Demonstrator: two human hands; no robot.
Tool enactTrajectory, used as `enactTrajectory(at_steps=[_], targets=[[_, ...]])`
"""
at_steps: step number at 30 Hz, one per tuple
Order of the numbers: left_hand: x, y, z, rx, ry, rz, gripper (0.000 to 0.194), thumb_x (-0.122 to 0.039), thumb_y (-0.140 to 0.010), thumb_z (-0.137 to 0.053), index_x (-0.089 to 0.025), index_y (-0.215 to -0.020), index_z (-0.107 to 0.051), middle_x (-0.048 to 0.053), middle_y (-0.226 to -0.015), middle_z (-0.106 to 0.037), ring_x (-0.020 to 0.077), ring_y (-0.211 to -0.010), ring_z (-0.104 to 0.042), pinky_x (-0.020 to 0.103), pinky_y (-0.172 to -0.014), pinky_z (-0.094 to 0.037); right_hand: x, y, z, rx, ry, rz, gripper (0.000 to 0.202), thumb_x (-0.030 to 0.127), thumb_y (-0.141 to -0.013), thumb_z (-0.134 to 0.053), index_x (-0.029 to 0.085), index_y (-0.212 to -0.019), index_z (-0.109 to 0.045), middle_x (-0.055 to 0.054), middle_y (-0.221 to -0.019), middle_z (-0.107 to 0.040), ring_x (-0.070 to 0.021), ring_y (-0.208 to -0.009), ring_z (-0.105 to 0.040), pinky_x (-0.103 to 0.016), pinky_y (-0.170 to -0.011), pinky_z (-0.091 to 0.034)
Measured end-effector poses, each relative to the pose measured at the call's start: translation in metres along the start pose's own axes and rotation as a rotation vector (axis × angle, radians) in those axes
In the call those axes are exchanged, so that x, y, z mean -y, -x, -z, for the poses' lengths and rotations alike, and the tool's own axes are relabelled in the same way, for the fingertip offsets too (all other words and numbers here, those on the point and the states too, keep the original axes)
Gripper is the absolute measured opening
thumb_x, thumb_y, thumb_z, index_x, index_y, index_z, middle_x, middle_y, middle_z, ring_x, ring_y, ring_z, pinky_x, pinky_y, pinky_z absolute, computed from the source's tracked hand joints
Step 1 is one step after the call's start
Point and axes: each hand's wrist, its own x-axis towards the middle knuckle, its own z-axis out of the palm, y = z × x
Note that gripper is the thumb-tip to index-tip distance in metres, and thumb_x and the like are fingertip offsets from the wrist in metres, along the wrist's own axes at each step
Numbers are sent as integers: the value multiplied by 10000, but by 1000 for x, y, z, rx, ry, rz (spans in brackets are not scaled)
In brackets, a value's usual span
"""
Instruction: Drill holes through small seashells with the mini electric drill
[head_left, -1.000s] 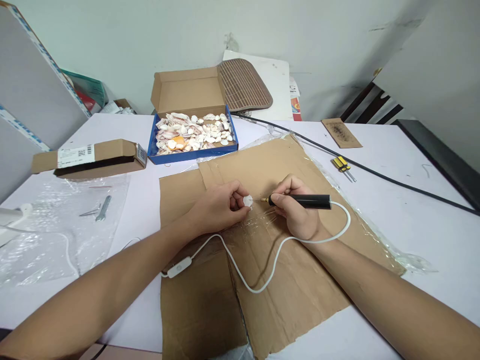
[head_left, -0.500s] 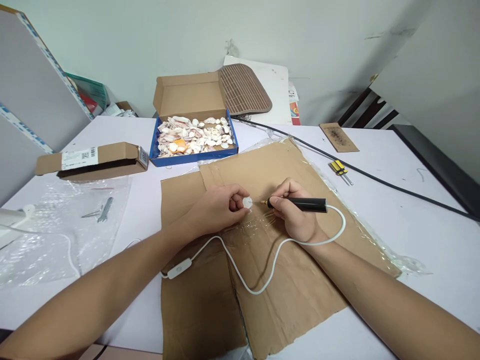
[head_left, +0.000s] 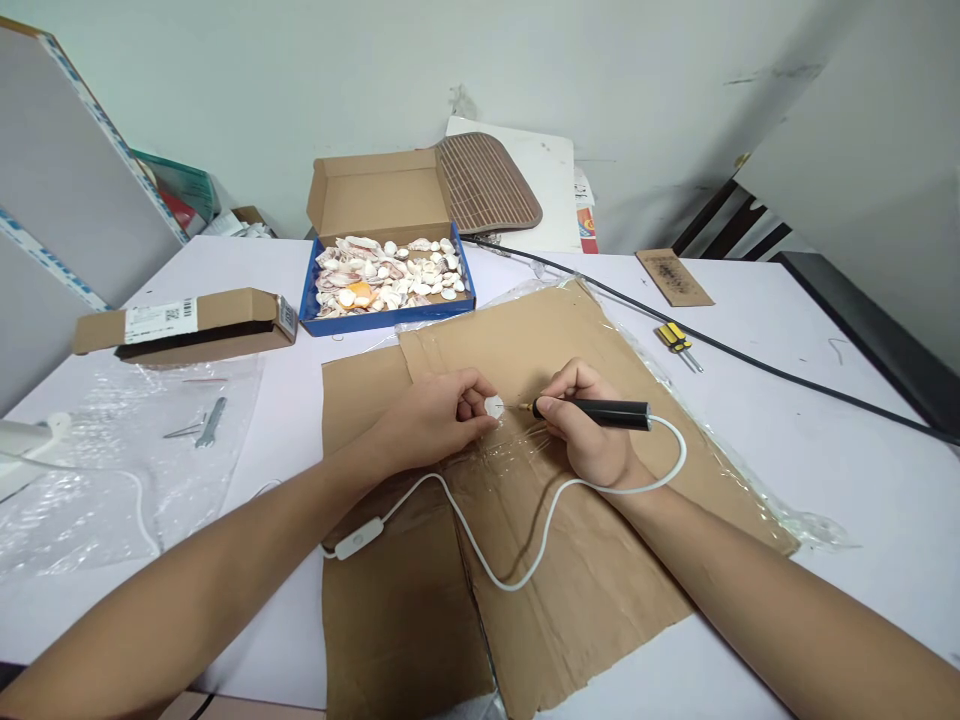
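Note:
My left hand (head_left: pixel 450 415) pinches a small white shell (head_left: pixel 493 407) between thumb and fingers above the cardboard sheet (head_left: pixel 570 560). My right hand (head_left: pixel 589 425) is closed round a black pen-shaped electric drill (head_left: pixel 615 413), held almost level. Its thin bit points left and meets the shell's face; whether it has gone in is too small to tell. From the drill's rear end a white cord (head_left: pixel 551 520) loops over the cardboard to an inline switch (head_left: pixel 359 538) below my left forearm.
A blue-edged box (head_left: pixel 390 322) of shells stands open at the back. Left are a long cardboard box (head_left: pixel 210 325) and clear plastic with a small wrench (head_left: pixel 211 422). On the right lie yellow-black screwdrivers (head_left: pixel 677 345), a black cable (head_left: pixel 750 367) and a brown board (head_left: pixel 675 277).
Both hands hold nearly the same pose, with the drill bit still at the shell. The view has shifted very slightly.

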Motion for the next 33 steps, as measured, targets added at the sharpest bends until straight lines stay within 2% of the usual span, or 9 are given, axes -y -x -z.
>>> enactTrajectory(at_steps=[12,33], targets=[[5,2,-4,-31,-25,-44,266,-373,-912,-732,-221,-1130,-727,-18,-793,-700,176,-703,-628,322,-688,-540,0,-1,0,-16,-19,-18,183,317,-751,-752,269,-702,-582,64,-566,-525,-133,-533,-437,-316,-523,-292],[8,1,-10,-64,-4,-68,298,-386,-866,-732,-221,-1113,-709,-23,-792,-715,168,-688,-623,311,-679,-518,1,0,-1,-15,-5,-9,197,322,-750,-752,267,-702,-569,46,-594,-537,-147,-572,-454,-310,-547,-321]])
